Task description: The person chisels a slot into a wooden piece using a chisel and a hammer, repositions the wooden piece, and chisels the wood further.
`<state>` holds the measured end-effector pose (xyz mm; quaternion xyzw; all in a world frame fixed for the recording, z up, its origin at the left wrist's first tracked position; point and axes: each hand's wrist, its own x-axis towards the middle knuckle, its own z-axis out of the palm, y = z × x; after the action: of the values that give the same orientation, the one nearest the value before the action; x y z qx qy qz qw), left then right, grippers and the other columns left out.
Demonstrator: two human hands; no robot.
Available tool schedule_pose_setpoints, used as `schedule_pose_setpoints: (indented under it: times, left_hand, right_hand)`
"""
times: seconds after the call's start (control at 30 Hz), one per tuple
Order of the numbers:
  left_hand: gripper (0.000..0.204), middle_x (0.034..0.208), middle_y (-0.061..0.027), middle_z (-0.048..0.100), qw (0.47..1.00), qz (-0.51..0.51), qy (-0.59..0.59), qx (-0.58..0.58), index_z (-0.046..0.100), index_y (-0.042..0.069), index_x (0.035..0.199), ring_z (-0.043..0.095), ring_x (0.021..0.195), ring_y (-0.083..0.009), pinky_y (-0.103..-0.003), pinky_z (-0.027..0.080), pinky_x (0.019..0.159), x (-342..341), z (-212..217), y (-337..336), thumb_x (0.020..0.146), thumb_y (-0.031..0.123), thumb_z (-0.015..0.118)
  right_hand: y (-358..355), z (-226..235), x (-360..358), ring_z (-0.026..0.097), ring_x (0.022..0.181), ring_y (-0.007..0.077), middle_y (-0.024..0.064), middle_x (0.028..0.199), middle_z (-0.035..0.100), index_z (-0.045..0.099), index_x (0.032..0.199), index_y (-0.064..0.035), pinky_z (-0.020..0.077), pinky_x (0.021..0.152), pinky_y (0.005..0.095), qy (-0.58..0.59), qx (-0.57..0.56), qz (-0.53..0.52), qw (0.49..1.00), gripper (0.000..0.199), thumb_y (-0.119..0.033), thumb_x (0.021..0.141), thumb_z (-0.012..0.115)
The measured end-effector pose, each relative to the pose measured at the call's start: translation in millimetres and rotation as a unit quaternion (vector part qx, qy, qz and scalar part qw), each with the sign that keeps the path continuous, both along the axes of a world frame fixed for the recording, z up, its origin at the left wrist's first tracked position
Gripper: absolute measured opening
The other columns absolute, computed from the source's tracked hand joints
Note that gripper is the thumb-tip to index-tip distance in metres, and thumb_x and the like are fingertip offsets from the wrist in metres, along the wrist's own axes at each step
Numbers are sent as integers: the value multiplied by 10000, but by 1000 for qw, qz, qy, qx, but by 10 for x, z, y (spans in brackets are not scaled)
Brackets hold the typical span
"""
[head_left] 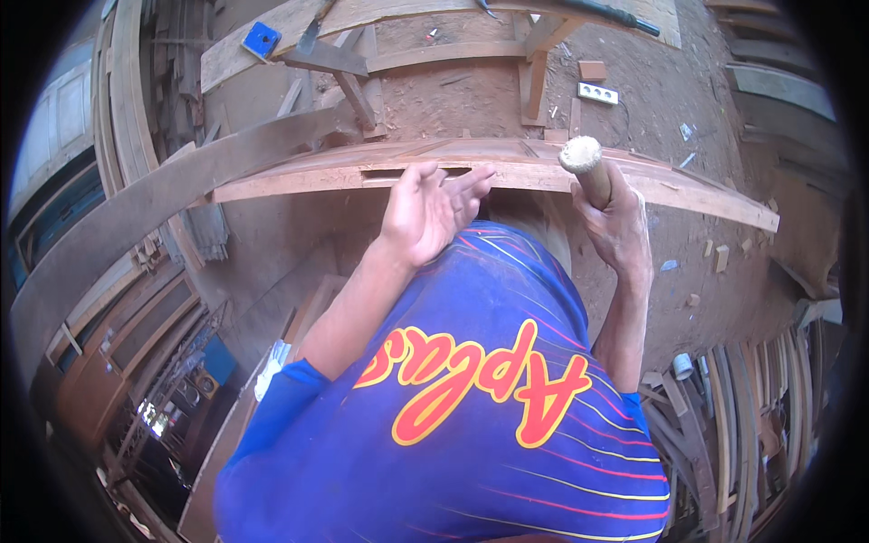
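Observation:
A long wooden panel, perhaps a door on its edge, lies across in front of me with a narrow slot cut in its near edge. My left hand is at this slot, palm turned up and fingers stretched out, with nothing visible in it. My right hand is closed around a thick round wooden stick, its pale, worn end pointing up and away from me. The stick's lower end is hidden by the hand, so I cannot tell what tool it is.
Beyond the panel stands a wooden bench with a blue square object and a dark long-handled tool. A white power strip and a reddish block lie on the dirt floor. Stacked boards line the sides.

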<state>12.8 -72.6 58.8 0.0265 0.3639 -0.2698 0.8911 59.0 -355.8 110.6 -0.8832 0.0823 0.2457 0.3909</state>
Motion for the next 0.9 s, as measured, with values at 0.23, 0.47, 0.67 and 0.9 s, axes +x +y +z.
schedule_pose_setpoints:
  times: [0.23,0.47,0.67,0.9]
  left_hand:
    - [910,1352,-274,572,990,75,110,47,201,-132,1530,677,1041,-299,-387,641,894,266,34,-401,1058,598,471]
    - [581,1137,-150,651,973,180,141,7,464,-66,1282,685,938,-221,-325,644,795,249,-133,-414,1061,463,555]
    - [566,1094,-129,674,982,55,116,141,498,-56,1266,695,902,-193,-299,630,793,239,-81,-592,1063,469,546]
    - [554,1049,-120,693,972,-6,142,187,570,-23,1187,704,895,-180,-301,611,769,246,-90,-572,1039,511,573]
  right_hand:
    - [-124,-62,-53,730,833,294,217,936,722,665,1185,-26,556,797,409,-14,17,-8,1000,319,-167,914,755]
    - [-308,-157,-39,683,940,499,281,955,703,623,1119,-14,524,760,520,13,33,20,999,300,-197,917,749]
    - [-254,105,292,698,975,484,286,994,716,603,1174,-24,520,785,524,82,-13,49,995,369,-267,936,746]
    - [227,423,919,698,991,487,284,1033,708,542,1294,-50,528,807,517,-50,104,187,976,411,-250,974,705]
